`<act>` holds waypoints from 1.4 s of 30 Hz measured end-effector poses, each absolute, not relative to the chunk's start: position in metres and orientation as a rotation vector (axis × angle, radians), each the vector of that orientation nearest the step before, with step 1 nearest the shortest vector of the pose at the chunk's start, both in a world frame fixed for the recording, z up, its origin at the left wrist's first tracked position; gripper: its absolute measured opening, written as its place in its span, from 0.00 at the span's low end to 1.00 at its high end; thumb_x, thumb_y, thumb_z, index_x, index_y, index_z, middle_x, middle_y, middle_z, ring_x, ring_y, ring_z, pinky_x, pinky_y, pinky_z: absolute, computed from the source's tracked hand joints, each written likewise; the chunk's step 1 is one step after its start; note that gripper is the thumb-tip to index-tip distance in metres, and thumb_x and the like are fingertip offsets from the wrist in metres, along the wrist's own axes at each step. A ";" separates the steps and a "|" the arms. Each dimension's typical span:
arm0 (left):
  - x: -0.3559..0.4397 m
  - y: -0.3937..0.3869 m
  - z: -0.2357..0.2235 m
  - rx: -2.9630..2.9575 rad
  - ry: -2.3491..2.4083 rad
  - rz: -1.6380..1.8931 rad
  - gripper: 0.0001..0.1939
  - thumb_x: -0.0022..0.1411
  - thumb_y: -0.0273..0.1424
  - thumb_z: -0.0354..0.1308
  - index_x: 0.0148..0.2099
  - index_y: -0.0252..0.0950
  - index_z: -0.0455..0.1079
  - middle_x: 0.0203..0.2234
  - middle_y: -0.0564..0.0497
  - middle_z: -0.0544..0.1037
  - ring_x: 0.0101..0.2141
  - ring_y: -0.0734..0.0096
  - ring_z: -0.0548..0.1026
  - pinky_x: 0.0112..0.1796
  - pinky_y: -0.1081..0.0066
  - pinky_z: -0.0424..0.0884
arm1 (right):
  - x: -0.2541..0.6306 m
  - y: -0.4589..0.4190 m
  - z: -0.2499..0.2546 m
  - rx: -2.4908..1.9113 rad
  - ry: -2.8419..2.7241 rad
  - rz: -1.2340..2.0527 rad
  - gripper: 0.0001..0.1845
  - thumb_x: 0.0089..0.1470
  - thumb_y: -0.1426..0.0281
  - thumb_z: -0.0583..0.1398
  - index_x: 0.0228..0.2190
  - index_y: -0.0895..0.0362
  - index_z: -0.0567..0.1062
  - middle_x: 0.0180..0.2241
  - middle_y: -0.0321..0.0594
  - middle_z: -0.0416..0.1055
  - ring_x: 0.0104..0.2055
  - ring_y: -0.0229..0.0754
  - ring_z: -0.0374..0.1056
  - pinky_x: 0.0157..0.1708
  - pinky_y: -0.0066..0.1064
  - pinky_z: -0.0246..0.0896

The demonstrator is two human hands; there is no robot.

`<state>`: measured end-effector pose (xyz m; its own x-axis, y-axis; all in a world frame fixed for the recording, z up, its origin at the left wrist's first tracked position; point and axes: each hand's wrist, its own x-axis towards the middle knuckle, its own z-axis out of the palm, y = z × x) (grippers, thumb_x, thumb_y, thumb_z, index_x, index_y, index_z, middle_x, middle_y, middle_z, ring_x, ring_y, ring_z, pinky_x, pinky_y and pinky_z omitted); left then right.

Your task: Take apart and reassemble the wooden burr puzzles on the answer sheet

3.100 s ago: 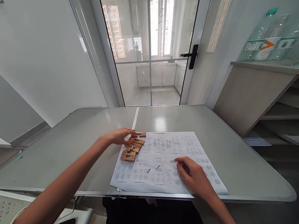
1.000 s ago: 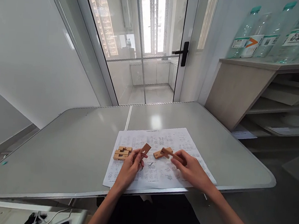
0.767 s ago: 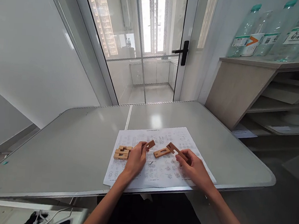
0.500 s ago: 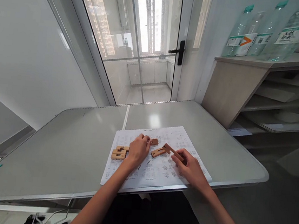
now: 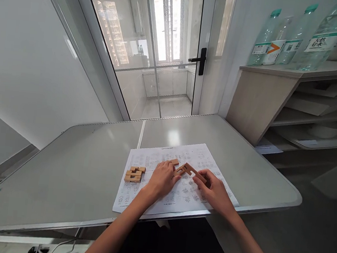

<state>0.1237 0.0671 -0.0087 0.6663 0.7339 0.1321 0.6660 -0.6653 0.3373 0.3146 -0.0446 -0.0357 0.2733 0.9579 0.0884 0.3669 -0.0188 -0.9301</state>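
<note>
My right hand (image 5: 214, 188) grips a notched wooden puzzle piece (image 5: 196, 173) between thumb and fingers, its free end tilted up to the left. That end overlaps a slotted wooden puzzle piece (image 5: 180, 169) from my view; whether they touch I cannot tell. Around the left end of the slotted piece, my left hand (image 5: 162, 179) has its thumb and fingers closed. Just behind those fingers another wooden piece (image 5: 175, 161) lies partly hidden. Several notched wooden pieces (image 5: 134, 175) lie side by side to the left. Under them all is a paper sheet (image 5: 160, 208) printed with small diagrams.
The sheet lies near the front edge of a grey table (image 5: 77, 173). Behind the table stands a glass door (image 5: 172, 89) with a black handle (image 5: 202, 61). On a wooden shelf unit (image 5: 249, 94) at the right are several plastic bottles (image 5: 286, 46). Cables (image 5: 64, 245) show below, left.
My left hand has left the rear wooden piece, coming right and nearer to me, and has closed on the slotted piece. My right hand still holds the notched piece, almost unmoved.
</note>
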 end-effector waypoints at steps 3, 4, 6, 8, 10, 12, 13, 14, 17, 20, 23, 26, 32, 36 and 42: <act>0.117 0.061 -0.005 2.552 1.150 0.371 0.08 0.69 0.34 0.57 0.36 0.38 0.70 0.37 0.42 0.80 0.40 0.51 0.78 0.40 0.62 0.70 | 0.316 -0.045 -0.036 -1.586 -1.268 0.756 0.24 0.61 0.45 0.58 0.39 0.53 0.74 0.27 0.36 0.72 0.29 0.44 0.66 0.32 0.34 0.61; 0.113 0.057 -0.004 2.524 1.169 0.377 0.10 0.71 0.35 0.54 0.36 0.39 0.70 0.35 0.42 0.80 0.37 0.52 0.79 0.37 0.63 0.69 | 0.316 -0.045 -0.037 -1.587 -1.266 0.758 0.24 0.61 0.45 0.58 0.39 0.53 0.74 0.27 0.36 0.72 0.29 0.44 0.66 0.32 0.34 0.61; 0.104 0.048 -0.003 2.461 1.204 0.393 0.14 0.75 0.38 0.47 0.38 0.39 0.69 0.31 0.45 0.79 0.31 0.56 0.78 0.32 0.66 0.67 | 0.317 -0.044 -0.037 -1.575 -1.253 0.788 0.24 0.60 0.45 0.59 0.39 0.53 0.74 0.28 0.36 0.73 0.30 0.44 0.67 0.32 0.34 0.61; 0.096 0.039 -0.003 2.316 1.191 0.461 0.18 0.77 0.40 0.41 0.41 0.39 0.68 0.26 0.49 0.78 0.25 0.62 0.76 0.29 0.68 0.66 | 0.316 -0.044 -0.036 -1.522 -1.217 0.865 0.24 0.60 0.45 0.60 0.39 0.53 0.73 0.30 0.37 0.75 0.29 0.43 0.68 0.30 0.33 0.61; 0.090 0.030 -0.005 2.059 1.114 0.593 0.19 0.77 0.43 0.40 0.45 0.39 0.68 0.26 0.53 0.76 0.21 0.68 0.72 0.27 0.70 0.66 | 0.311 -0.044 -0.033 -1.419 -1.170 0.980 0.25 0.60 0.44 0.60 0.39 0.53 0.72 0.31 0.36 0.76 0.25 0.39 0.66 0.28 0.33 0.61; 0.086 0.023 -0.008 1.823 1.027 0.709 0.18 0.77 0.45 0.43 0.50 0.39 0.68 0.29 0.54 0.76 0.21 0.72 0.70 0.27 0.71 0.67 | 0.302 -0.044 -0.029 -1.299 -1.156 1.105 0.26 0.60 0.43 0.60 0.39 0.54 0.71 0.31 0.35 0.75 0.22 0.36 0.63 0.27 0.32 0.60; 0.085 0.021 -0.010 1.754 0.999 0.744 0.19 0.76 0.46 0.44 0.52 0.39 0.67 0.31 0.53 0.76 0.22 0.73 0.70 0.27 0.72 0.67 | 0.297 -0.045 -0.026 -1.250 -1.162 1.164 0.26 0.61 0.43 0.60 0.38 0.54 0.70 0.30 0.34 0.74 0.21 0.35 0.62 0.26 0.31 0.59; 0.085 0.019 -0.013 1.711 0.980 0.770 0.19 0.76 0.46 0.45 0.54 0.39 0.67 0.33 0.52 0.76 0.23 0.74 0.70 0.27 0.72 0.67 | 0.291 -0.045 -0.024 -1.216 -1.176 1.217 0.26 0.61 0.43 0.59 0.38 0.54 0.71 0.29 0.33 0.72 0.21 0.34 0.61 0.25 0.31 0.59; 0.084 0.016 -0.018 1.656 0.957 0.822 0.21 0.76 0.45 0.45 0.59 0.39 0.66 0.38 0.50 0.77 0.25 0.74 0.71 0.27 0.73 0.68 | 0.274 -0.045 -0.020 -1.190 -1.191 1.288 0.27 0.61 0.42 0.59 0.37 0.54 0.71 0.26 0.30 0.67 0.20 0.34 0.58 0.22 0.29 0.55; 0.084 0.014 -0.020 1.649 0.947 0.858 0.21 0.76 0.45 0.46 0.61 0.39 0.65 0.43 0.46 0.79 0.27 0.72 0.73 0.28 0.72 0.69 | 0.263 -0.043 -0.020 -1.215 -1.171 1.283 0.26 0.61 0.43 0.59 0.36 0.54 0.72 0.24 0.29 0.62 0.20 0.33 0.56 0.21 0.28 0.52; 0.082 0.013 -0.020 1.692 0.977 0.876 0.22 0.76 0.44 0.46 0.63 0.39 0.65 0.42 0.46 0.80 0.28 0.70 0.75 0.31 0.70 0.71 | 0.258 -0.042 -0.021 -1.266 -1.175 1.232 0.25 0.61 0.43 0.58 0.35 0.54 0.72 0.23 0.28 0.59 0.21 0.34 0.54 0.20 0.28 0.51; 0.081 0.011 -0.019 1.756 1.046 0.856 0.22 0.76 0.42 0.47 0.65 0.39 0.65 0.31 0.51 0.80 0.27 0.68 0.75 0.34 0.69 0.70 | 0.255 -0.042 -0.019 -1.321 -1.210 1.184 0.27 0.61 0.42 0.57 0.34 0.53 0.73 0.22 0.30 0.59 0.21 0.36 0.54 0.20 0.28 0.50; 0.081 0.008 -0.018 1.850 1.063 0.852 0.23 0.76 0.41 0.47 0.67 0.41 0.65 0.27 0.52 0.79 0.27 0.67 0.73 0.36 0.68 0.71 | 0.257 -0.046 -0.012 -1.384 -1.264 1.138 0.27 0.61 0.42 0.55 0.32 0.53 0.72 0.23 0.32 0.61 0.21 0.36 0.54 0.20 0.28 0.49; 0.081 0.005 -0.018 1.918 1.051 0.831 0.24 0.76 0.40 0.48 0.69 0.43 0.65 0.30 0.51 0.81 0.31 0.65 0.76 0.40 0.65 0.73 | 0.260 -0.048 -0.009 -1.389 -1.257 1.144 0.26 0.62 0.44 0.55 0.31 0.53 0.71 0.23 0.31 0.60 0.22 0.36 0.54 0.20 0.28 0.50; 0.079 0.005 -0.019 1.939 1.044 0.848 0.27 0.75 0.39 0.49 0.73 0.45 0.60 0.30 0.50 0.81 0.32 0.64 0.77 0.42 0.63 0.75 | 0.262 -0.045 -0.008 -1.282 -1.200 1.255 0.24 0.61 0.45 0.58 0.34 0.54 0.72 0.23 0.29 0.58 0.21 0.34 0.52 0.20 0.27 0.49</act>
<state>0.0794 0.0054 -0.0185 0.4443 0.8747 0.1935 0.3686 -0.3753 0.8505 0.2622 -0.0448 -0.0077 -0.0057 0.9973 -0.0736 0.0291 -0.0735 -0.9969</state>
